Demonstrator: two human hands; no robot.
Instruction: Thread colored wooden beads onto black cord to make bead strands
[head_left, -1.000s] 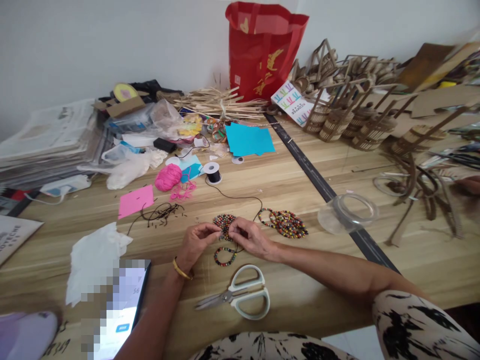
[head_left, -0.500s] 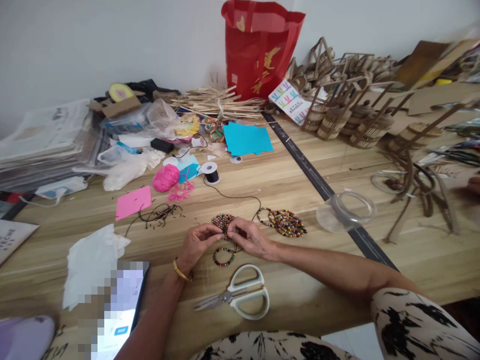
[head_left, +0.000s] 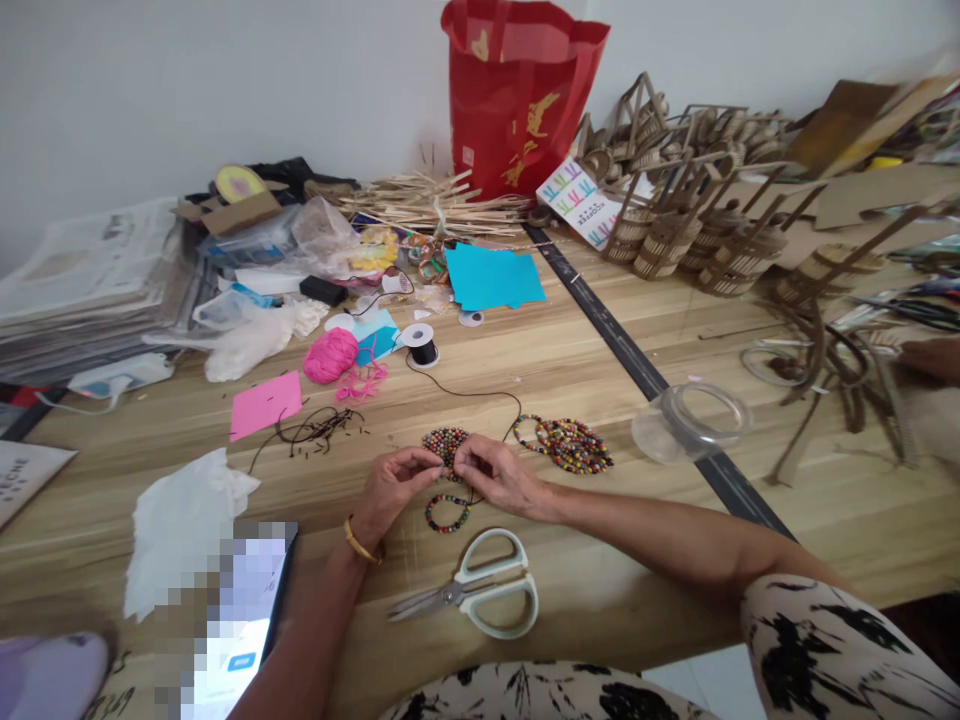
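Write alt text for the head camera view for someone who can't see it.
Two bare hands, the left hand and the right hand, pinch a black cord over a small bead bracelet on a cluttered wooden table. Scissors lie nearer the person, a heap of bead bracelets to the right, a red bag at the back.

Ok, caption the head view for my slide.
Left hand and right hand pinch a multicoloured beaded bracelet on black cord above white-handled scissors on the wooden table.

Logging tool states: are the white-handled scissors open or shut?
Nearly shut: the white-handled scissors lie flat, blades together, handle loops almost touching.
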